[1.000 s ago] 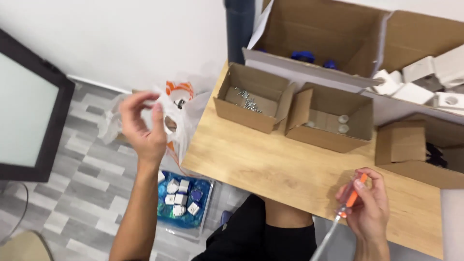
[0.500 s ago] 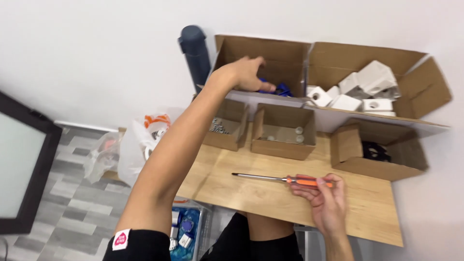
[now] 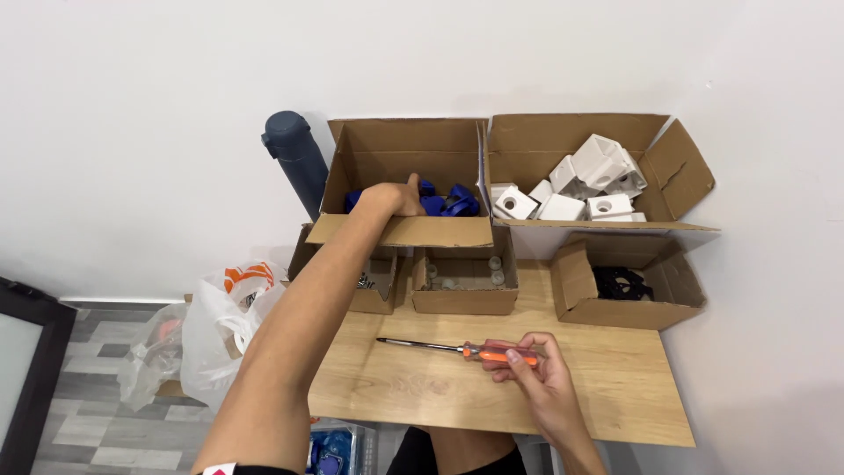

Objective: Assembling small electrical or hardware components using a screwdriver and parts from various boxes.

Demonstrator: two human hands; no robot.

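My left hand (image 3: 393,199) reaches into an open cardboard box (image 3: 400,230) at the back and rests among blue plastic parts (image 3: 448,202); its fingers are partly hidden by the box wall. On the wooden table (image 3: 615,387) my right hand (image 3: 532,365) lies over the orange handle of a screwdriver (image 3: 457,349), whose metal shaft points left and lies flat on the wood.
A second back box (image 3: 677,176) holds white plastic blocks. Three smaller cartons stand in front: left (image 3: 374,299), middle (image 3: 463,301) and right (image 3: 629,315) with black parts. A dark blue bottle (image 3: 296,158) stands by the wall. White plastic bags (image 3: 211,334) hang off the table's left.
My left hand has gone from the plastic bags up into the back box of blue parts. My right hand has brought the screwdriver down flat onto the table.
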